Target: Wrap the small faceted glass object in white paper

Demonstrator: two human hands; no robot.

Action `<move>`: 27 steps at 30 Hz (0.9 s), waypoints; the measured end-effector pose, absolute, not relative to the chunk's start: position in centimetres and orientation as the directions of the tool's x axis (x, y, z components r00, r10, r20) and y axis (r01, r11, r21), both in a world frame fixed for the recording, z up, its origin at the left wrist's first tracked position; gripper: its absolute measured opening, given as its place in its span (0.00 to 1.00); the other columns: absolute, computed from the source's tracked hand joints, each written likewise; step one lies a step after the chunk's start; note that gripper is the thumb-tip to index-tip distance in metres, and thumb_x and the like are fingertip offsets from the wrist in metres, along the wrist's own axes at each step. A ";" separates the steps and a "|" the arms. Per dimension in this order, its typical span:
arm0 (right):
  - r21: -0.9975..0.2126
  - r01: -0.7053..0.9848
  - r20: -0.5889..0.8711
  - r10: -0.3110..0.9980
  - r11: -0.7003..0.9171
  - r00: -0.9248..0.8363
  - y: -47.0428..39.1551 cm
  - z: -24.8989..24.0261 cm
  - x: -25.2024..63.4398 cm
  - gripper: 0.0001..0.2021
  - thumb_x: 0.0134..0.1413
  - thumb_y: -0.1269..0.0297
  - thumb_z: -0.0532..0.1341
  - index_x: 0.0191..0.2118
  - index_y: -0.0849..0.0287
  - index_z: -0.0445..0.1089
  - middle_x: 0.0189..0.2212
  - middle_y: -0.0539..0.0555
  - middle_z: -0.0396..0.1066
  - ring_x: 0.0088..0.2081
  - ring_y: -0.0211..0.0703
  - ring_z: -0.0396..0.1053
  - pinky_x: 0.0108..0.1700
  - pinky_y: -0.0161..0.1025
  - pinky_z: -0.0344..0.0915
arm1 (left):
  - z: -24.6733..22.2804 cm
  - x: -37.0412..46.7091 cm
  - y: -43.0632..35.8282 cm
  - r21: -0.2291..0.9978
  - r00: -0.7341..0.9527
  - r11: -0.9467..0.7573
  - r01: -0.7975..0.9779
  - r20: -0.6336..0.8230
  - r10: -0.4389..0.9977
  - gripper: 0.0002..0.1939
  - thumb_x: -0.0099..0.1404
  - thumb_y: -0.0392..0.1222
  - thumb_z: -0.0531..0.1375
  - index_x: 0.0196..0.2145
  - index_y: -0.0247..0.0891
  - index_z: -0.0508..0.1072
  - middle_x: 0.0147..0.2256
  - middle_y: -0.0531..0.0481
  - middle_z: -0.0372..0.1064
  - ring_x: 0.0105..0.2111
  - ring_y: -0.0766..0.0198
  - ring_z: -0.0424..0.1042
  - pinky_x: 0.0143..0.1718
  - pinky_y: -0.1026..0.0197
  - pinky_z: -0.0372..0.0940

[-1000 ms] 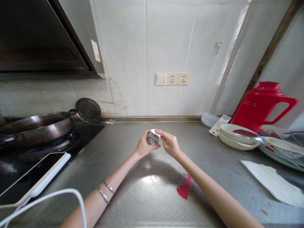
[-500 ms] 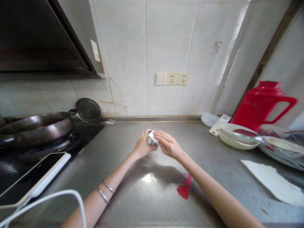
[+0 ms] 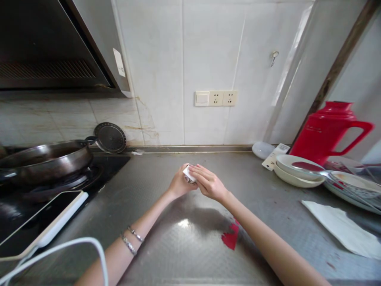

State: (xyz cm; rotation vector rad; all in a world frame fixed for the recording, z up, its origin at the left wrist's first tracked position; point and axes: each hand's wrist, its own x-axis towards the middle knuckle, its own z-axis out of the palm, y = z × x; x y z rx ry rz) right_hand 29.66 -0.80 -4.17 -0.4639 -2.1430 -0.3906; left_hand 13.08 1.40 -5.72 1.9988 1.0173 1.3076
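My left hand (image 3: 178,183) is wrapped round a small silvery object (image 3: 189,180), most of which is hidden by my fingers. Over its top, my right hand (image 3: 210,183) presses a small white piece of tissue or paper (image 3: 187,172) with its fingers held together. Both hands meet above the middle of the grey metal counter (image 3: 160,246). Below and to the right of them, a torn red patch (image 3: 230,237) shows on the counter.
At the left are a pan (image 3: 50,159) on the stove and a phone (image 3: 38,226) with a white cable (image 3: 74,241). A red thermos (image 3: 327,133), stacked bowls (image 3: 293,180) and a white napkin (image 3: 342,228) are at the right.
My right hand and the white piece have shifted slightly left across the silvery object, covering more of it. My left hand still holds the object in nearly the same place.
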 end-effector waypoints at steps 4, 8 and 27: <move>0.064 0.520 0.839 0.236 0.852 -0.489 -0.4 -4.0 30.2 0.21 0.62 0.76 0.47 0.58 0.61 0.61 0.54 0.64 0.68 0.59 0.47 0.62 0.60 0.56 0.62 | -5.8 13.3 1.6 0.818 0.244 -0.535 0.214 0.485 0.840 0.36 0.45 0.42 0.71 0.50 0.37 0.63 0.42 0.47 0.71 0.39 0.59 0.72 0.41 0.60 0.66; 0.079 0.500 0.853 0.201 0.862 -0.481 -0.5 -4.0 30.2 0.19 0.62 0.74 0.50 0.57 0.58 0.62 0.53 0.62 0.69 0.58 0.47 0.64 0.60 0.55 0.62 | -5.7 13.1 1.7 0.837 0.218 -0.513 0.189 0.473 0.854 0.34 0.44 0.42 0.71 0.48 0.37 0.64 0.40 0.48 0.71 0.38 0.60 0.71 0.39 0.62 0.66; 0.093 0.405 0.840 0.147 0.910 -0.522 -1.1 -3.8 29.5 0.15 0.60 0.71 0.56 0.52 0.56 0.68 0.49 0.59 0.73 0.55 0.47 0.68 0.60 0.54 0.61 | -5.1 13.1 1.1 0.904 0.237 -0.394 0.166 0.351 0.906 0.25 0.42 0.39 0.68 0.38 0.37 0.63 0.33 0.50 0.70 0.30 0.62 0.70 0.25 0.64 0.66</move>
